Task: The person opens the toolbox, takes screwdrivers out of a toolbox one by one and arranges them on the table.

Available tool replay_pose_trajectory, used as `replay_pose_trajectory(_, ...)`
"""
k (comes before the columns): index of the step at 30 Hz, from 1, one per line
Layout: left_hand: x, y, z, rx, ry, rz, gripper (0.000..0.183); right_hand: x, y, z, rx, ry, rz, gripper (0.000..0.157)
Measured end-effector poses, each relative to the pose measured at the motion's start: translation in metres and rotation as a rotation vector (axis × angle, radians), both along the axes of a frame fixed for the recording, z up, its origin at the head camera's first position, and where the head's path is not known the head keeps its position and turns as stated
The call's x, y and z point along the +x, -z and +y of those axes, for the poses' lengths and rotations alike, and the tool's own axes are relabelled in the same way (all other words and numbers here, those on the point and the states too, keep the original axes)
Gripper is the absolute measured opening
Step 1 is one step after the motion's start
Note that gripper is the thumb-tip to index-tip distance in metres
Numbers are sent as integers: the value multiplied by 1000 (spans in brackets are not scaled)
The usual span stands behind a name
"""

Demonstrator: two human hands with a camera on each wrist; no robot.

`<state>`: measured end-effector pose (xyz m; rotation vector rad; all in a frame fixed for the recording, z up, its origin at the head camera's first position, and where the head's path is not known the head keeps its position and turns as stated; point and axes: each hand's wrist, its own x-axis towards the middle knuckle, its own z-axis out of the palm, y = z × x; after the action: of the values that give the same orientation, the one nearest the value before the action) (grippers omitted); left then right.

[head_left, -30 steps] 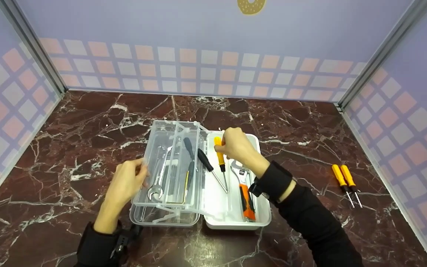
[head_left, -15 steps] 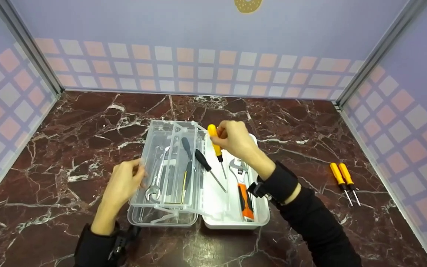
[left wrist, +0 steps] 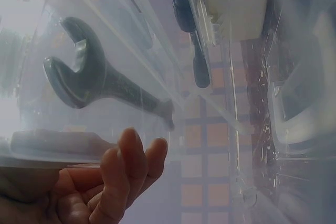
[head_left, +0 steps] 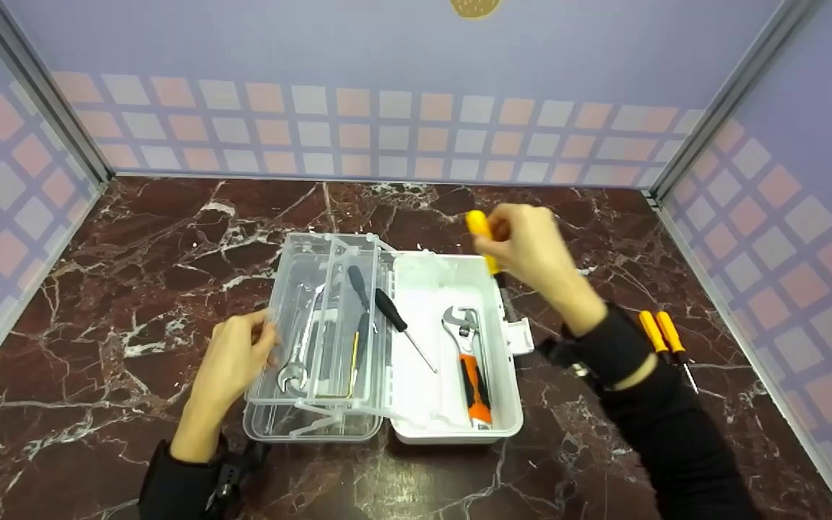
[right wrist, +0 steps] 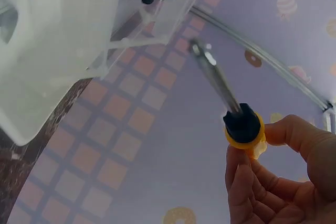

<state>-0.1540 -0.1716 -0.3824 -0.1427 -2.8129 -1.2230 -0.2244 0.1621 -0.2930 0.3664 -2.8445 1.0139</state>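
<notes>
My right hand (head_left: 537,249) pinches a yellow-handled screwdriver (head_left: 480,227) by its handle, above the far right corner of a white toolbox (head_left: 416,401). In the right wrist view the shaft of this screwdriver (right wrist: 218,77) points away from the fingers. My left hand (head_left: 232,357) grips the left edge of the toolbox's raised clear tray (head_left: 308,251), its fingers curled at the rim. Through the plastic shows an open-ended wrench (left wrist: 84,72). A black-handled screwdriver (head_left: 391,310) lies across the hinge side, and an orange-handled adjustable wrench (head_left: 471,368) lies in the white half.
Two more yellow-handled screwdrivers (head_left: 661,336) lie on the marble-patterned table (head_left: 575,448) at the right, partly behind the right sleeve. A white latch (head_left: 519,336) sticks out from the box's right side. Patterned walls (head_left: 416,137) enclose the table.
The right hand has lifted the yellow-handled screwdriver out of the white half and carried it up and to the right. The left hand keeps its grip on the tray.
</notes>
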Motion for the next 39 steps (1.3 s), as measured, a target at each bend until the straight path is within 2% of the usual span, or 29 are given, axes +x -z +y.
replay_pose_trajectory(7, 1, -2, -4, -12, -8, 5, 26, -7, 14, 55, 91, 96, 13, 15)
replay_pose_trajectory(15, 1, -2, -4, -16, -8, 7, 23, -15, 51, 122, 254, 196, 60, 20)
replay_pose_trajectory(22, 2, -1, -4, 0, -2, -2, 28, -18, 86, 168, 366, 272, -75, 22)
replay_pose_trajectory(27, 1, -1, -2, -2, 1, -7, 29, -17, 107, 192, 399, 324, -184, 23)
replay_pose_trajectory(34, 0, -2, 0, -1, -7, 7, 25, -16, 135, 217, 443, 357, -225, 25)
replay_pose_trajectory(39, -1, 0, 0, -13, -3, 12, 19, -13, 149, 226, 467, 385, -272, 29)
